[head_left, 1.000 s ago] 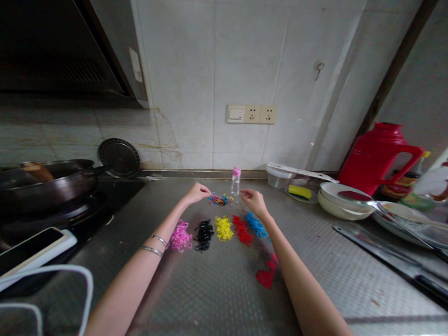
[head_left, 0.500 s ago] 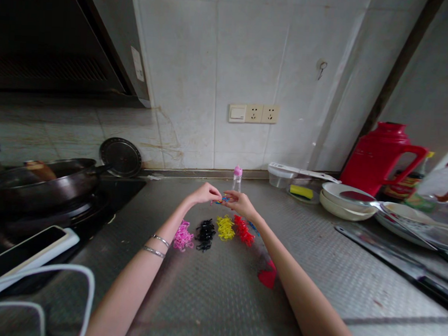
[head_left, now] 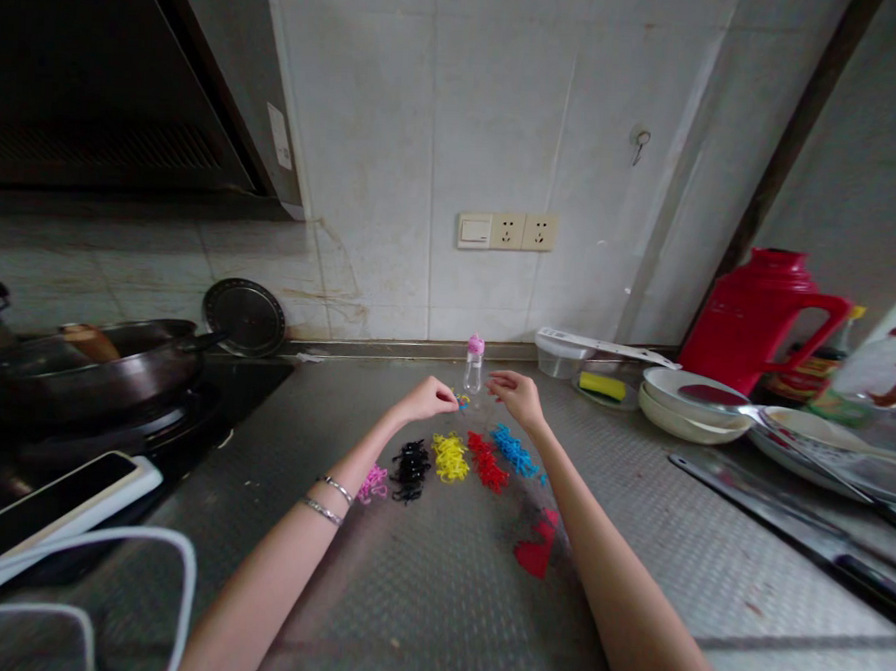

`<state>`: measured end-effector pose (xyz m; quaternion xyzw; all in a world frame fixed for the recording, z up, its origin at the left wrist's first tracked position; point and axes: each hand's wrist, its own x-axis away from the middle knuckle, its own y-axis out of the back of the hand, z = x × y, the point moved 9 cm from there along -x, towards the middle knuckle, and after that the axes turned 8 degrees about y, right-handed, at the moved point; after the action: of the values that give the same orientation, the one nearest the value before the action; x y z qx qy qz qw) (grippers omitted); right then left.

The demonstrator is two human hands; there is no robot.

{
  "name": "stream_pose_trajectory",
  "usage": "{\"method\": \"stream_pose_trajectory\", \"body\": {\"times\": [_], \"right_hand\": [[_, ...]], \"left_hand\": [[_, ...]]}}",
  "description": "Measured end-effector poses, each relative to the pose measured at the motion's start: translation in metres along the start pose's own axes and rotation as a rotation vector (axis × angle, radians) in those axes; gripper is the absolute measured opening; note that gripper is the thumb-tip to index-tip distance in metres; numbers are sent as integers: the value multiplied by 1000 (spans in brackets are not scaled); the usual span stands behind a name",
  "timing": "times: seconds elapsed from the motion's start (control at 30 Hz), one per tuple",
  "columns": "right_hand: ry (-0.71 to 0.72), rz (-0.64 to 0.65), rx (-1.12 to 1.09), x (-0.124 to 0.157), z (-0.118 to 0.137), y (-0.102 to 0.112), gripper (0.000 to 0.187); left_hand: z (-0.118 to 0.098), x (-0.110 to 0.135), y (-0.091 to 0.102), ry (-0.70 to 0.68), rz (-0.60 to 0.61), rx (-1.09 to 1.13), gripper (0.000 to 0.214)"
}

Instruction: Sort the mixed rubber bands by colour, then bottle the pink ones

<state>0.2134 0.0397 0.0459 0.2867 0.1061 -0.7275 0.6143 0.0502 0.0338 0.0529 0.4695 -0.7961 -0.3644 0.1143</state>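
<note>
On the steel counter lie small piles of rubber bands in a row: pink, black, yellow, red and blue. My left hand is closed in a pinch over a small mixed-colour heap of bands behind the row. My right hand hovers just right of that heap, fingers curled and close together; whether it holds a band is too small to tell. A little clear bottle with a pink cap stands right behind both hands.
A wok sits on the stove at left, with a lid against the wall. A phone and white cable lie front left. Bowls, a sponge, a red thermos and a knife crowd the right.
Half a second ago both hands met over the mixed heap. They have since parted: the right hand moved right, uncovering the blue pile, and the left stays pinched at the heap.
</note>
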Motion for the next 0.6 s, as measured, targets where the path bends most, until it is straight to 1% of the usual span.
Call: {"method": "stream_pose_trajectory", "body": {"times": [0.07, 0.13, 0.27, 0.37, 0.5, 0.6], "right_hand": [[9, -36, 7, -2, 0, 8, 32], [19, -55, 28, -3, 0, 10, 32], [40, -62, 91, -3, -3, 9, 30], [53, -58, 104, -3, -4, 8, 29], [50, -52, 89, -3, -7, 8, 30], [48, -50, 97, -4, -9, 8, 29]], "left_hand": [[-9, -2, -15, -26, -30, -39, 22], [-18, -4, -30, -42, -57, -104, 22], [-32, -8, -58, -55, -76, -259, 22], [-37, -9, -74, -54, -70, -325, 23], [-41, -6, -87, -58, -50, -386, 22], [-41, -4, -84, -57, -48, -356, 23]]}}
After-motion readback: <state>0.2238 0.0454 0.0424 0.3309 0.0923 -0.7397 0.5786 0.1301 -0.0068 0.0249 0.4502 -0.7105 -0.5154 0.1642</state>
